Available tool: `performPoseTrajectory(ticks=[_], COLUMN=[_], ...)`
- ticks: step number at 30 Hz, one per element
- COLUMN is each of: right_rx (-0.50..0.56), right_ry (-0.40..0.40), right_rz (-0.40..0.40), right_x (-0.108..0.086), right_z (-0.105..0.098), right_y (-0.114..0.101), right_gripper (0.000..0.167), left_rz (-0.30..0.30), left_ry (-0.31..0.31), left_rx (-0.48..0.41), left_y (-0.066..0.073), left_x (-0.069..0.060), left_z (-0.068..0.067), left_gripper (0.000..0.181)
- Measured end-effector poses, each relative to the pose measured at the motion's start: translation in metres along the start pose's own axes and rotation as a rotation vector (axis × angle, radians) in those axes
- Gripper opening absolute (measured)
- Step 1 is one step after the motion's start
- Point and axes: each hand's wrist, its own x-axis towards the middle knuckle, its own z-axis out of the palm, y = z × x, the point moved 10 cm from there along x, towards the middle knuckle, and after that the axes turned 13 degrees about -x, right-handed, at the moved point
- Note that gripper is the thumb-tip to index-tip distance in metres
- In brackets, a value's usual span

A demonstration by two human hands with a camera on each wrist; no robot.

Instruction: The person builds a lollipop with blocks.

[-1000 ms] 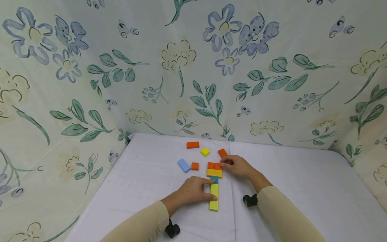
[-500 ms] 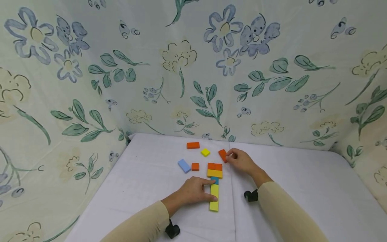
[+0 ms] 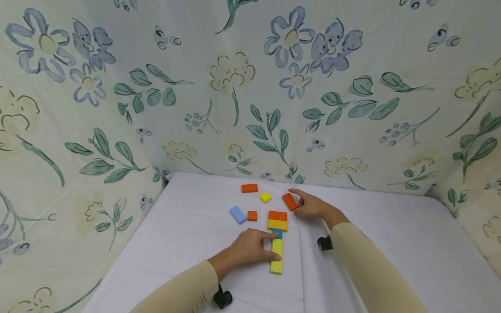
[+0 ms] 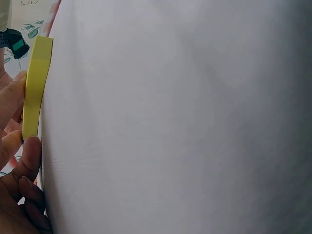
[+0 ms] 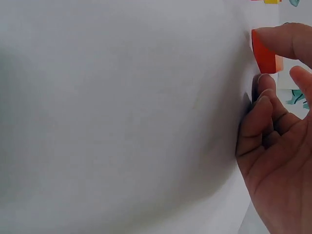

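In the head view my left hand spans a column of blocks on the white cloth. Its index finger rests on a blue block and its thumb on a long yellow block. My right hand is farther back, with its index finger extended past the far end of an orange block and the thumb side against its right side. In the right wrist view a digit touches that orange block and other fingers are curled below. Atop the column lie a yellow-orange bar and two orange squares.
Left of the column are a light blue block and an orange square. Farther back lie a yellow square and an orange bar. A floral curtain rises behind the table.
My right hand has moved from the upper orange squares back to the loose orange block, and its index finger has extended. My left hand stays in place.
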Motion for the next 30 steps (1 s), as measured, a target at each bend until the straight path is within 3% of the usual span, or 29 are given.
performPoseTrajectory(ticks=[7,18,30], right_rx=[-0.031,-0.013,0.095], right_ry=[-0.024,0.010,0.068], right_rz=[0.043,0.047,0.010], right_x=[0.003,0.007,-0.008], right_z=[0.002,-0.001,-0.002], right_y=[0.003,0.009,0.015], right_gripper=[0.076,0.072,0.068], left_rz=[-0.006,0.006,0.016], left_ry=[-0.002,-0.002,-0.001], left_rx=[0.009,0.003,0.002], left_y=[0.000,0.001,0.001], left_x=[0.000,-0.001,0.000], left_z=[0.001,0.000,0.000], left_gripper=[0.072,0.071,0.072])
